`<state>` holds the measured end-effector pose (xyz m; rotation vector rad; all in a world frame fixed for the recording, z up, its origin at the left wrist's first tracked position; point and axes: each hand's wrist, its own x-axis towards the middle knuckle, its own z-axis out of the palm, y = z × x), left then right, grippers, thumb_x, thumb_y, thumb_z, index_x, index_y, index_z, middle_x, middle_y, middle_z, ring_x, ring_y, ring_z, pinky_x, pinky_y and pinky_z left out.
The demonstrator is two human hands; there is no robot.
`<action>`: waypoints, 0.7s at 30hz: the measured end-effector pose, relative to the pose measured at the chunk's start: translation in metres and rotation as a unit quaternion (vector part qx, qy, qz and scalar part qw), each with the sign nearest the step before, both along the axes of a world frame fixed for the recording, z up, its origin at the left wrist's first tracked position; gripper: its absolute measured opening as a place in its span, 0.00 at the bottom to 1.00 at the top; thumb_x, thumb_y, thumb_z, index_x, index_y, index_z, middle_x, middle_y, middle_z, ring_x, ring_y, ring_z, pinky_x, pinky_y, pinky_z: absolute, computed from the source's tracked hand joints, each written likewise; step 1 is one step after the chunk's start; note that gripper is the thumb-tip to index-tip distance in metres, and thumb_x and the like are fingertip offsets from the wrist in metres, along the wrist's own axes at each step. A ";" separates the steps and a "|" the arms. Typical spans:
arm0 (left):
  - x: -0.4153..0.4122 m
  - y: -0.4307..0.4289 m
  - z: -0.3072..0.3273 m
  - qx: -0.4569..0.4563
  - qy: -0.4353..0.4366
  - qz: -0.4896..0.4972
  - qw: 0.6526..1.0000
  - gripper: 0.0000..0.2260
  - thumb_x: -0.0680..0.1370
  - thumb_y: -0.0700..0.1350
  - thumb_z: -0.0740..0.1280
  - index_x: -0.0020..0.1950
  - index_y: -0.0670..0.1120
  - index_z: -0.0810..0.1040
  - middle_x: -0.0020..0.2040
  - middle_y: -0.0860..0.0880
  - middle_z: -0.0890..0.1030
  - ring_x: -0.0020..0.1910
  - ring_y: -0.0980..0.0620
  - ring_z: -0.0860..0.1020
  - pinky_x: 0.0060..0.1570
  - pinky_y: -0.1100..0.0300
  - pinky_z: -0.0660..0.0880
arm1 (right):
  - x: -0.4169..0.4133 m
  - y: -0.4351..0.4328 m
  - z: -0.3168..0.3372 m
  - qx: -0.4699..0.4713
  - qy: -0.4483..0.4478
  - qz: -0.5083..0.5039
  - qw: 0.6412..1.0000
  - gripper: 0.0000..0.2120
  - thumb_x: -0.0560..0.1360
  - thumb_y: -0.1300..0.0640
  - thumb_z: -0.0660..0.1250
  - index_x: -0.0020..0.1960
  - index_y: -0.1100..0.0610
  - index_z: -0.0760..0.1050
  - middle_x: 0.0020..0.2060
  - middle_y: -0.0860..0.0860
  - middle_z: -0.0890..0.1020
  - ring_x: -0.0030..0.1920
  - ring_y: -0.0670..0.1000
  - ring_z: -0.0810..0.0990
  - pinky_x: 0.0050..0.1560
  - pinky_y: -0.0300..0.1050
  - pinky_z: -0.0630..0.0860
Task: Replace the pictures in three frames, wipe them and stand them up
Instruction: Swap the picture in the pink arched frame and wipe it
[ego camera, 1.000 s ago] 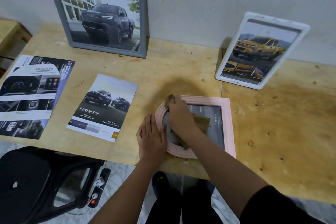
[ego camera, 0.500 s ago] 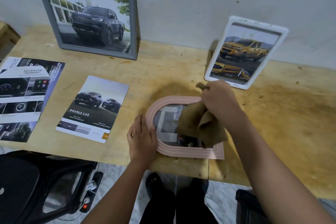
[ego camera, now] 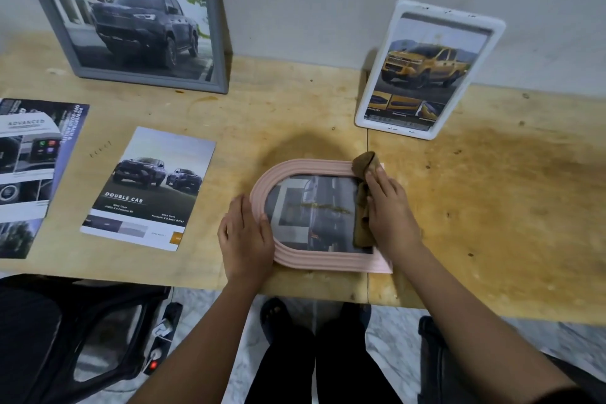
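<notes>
A pink arched frame (ego camera: 305, 167) lies flat near the wooden table's front edge, with a car picture under its glass. My left hand (ego camera: 246, 236) rests flat on the frame's rounded left end. My right hand (ego camera: 390, 207) presses a brown cloth (ego camera: 362, 207) against the right side of the glass. A grey frame (ego camera: 216, 26) with a dark pickup picture leans against the wall at back left. A white frame (ego camera: 492, 33) with a yellow pickup picture leans against the wall at back right.
A "Double Cab" car leaflet (ego camera: 151, 190) lies left of the pink frame, and more brochure pages (ego camera: 29, 167) lie at the table's left edge. A black chair (ego camera: 82, 338) and a power strip (ego camera: 164, 334) sit below the table's front edge.
My right hand has swept the cloth from the frame's left end across the glass to its right side. My left hand stayed on the left end.
</notes>
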<state>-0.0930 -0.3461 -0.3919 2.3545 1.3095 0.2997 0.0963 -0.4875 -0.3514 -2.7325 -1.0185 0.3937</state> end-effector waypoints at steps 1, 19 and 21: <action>0.000 0.000 0.000 0.000 -0.001 -0.001 1.000 0.24 0.79 0.51 0.50 0.70 0.41 0.65 0.69 0.44 0.69 0.65 0.46 0.70 0.67 0.49 0.63 | -0.004 -0.003 0.000 -0.004 -0.015 0.008 1.000 0.26 0.79 0.65 0.55 0.75 0.56 0.55 0.76 0.50 0.56 0.73 0.55 0.56 0.71 0.46 0.60; 0.000 0.000 0.001 -0.006 0.001 -0.003 1.000 0.24 0.78 0.51 0.51 0.71 0.40 0.63 0.69 0.41 0.68 0.66 0.42 0.68 0.66 0.46 0.63 | -0.094 -0.067 0.033 0.121 0.095 -0.111 0.982 0.21 0.71 0.66 0.54 0.61 0.60 0.76 0.48 0.55 0.80 0.47 0.57 0.75 0.47 0.43 0.72; 0.000 0.000 0.001 -0.008 0.004 -0.004 1.000 0.24 0.78 0.50 0.51 0.71 0.40 0.63 0.70 0.41 0.67 0.67 0.42 0.67 0.67 0.46 0.62 | -0.085 -0.067 0.046 0.168 0.162 -0.173 0.957 0.19 0.73 0.71 0.55 0.58 0.60 0.78 0.45 0.55 0.81 0.45 0.54 0.77 0.45 0.34 0.69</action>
